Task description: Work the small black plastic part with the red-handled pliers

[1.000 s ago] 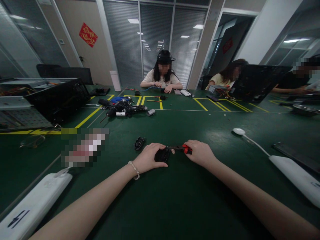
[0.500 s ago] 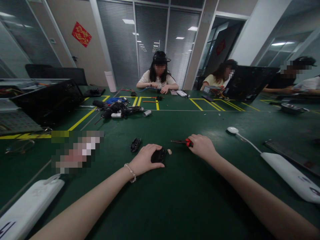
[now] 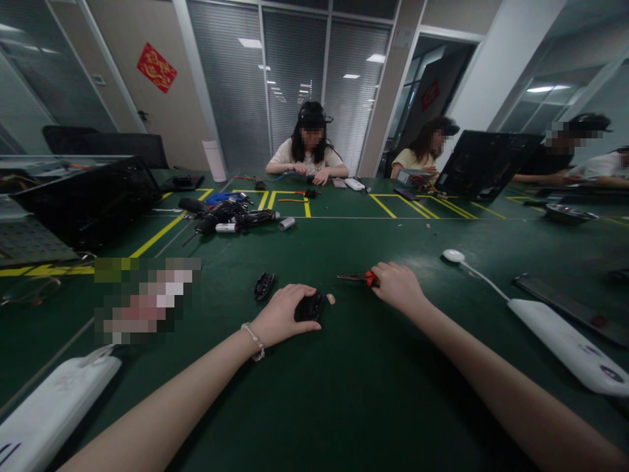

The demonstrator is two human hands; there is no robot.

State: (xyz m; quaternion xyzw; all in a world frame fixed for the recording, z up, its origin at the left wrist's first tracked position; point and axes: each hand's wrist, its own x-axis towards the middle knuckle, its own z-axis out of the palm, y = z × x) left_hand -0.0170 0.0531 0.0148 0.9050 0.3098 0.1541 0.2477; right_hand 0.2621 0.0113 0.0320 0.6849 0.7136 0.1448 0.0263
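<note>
My left hand (image 3: 284,311) grips a small black plastic part (image 3: 309,308) against the table, thumb on the near side and fingers on the far side. Just right of that part lies a small pale piece (image 3: 331,299). A second black part (image 3: 264,286), with an uneven, detailed surface, rests left of my fingers. My right hand (image 3: 399,286) is closed around the red handles of a pair of pliers (image 3: 354,278). Their thin metal jaws point left, toward the pale piece, without touching it. Most of the handles are hidden in my palm.
On the green table (image 3: 344,406), a cordless drill (image 3: 211,219) and grey cylinders (image 3: 287,223) lie at the back left. White devices (image 3: 565,334) flank my arms. A black panel (image 3: 93,203) leans at left. A person (image 3: 309,147) works opposite; others sit at right.
The whole view has shifted slightly. My left hand keeps its grip on the black part, and the pliers stay in my right hand almost unmoved.
</note>
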